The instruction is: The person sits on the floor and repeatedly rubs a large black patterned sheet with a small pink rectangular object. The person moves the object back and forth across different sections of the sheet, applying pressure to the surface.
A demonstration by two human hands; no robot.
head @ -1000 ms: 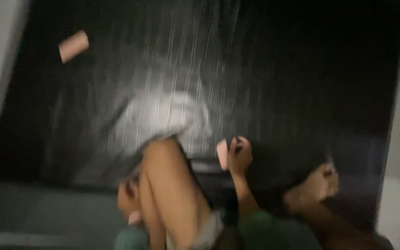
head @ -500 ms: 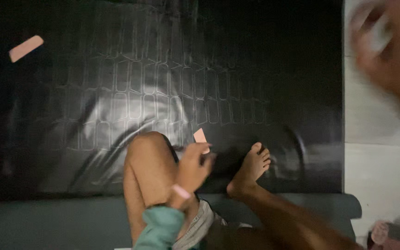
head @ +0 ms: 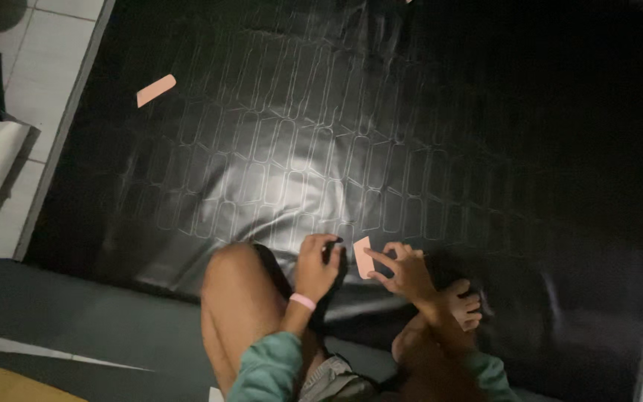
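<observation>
While the person sits on the floor with one bare knee (head: 236, 298) raised, both hands work at the near edge of a large black sheet (head: 381, 134) marked with rows of outlined rounded shapes. The right hand (head: 405, 272) pinches a small pink template piece (head: 363, 257) between thumb and fingertips, holding it against the sheet. The left hand (head: 318, 266), with a pink wristband (head: 302, 301), is curled around something dark and slim, possibly a pen or cutter; what it is cannot be told in the dim light. A bare foot (head: 461, 304) rests just beside the right wrist. A second pink piece (head: 156, 90) lies well apart, near the sheet's far left edge, beside pale floor tiles (head: 46, 59).
</observation>
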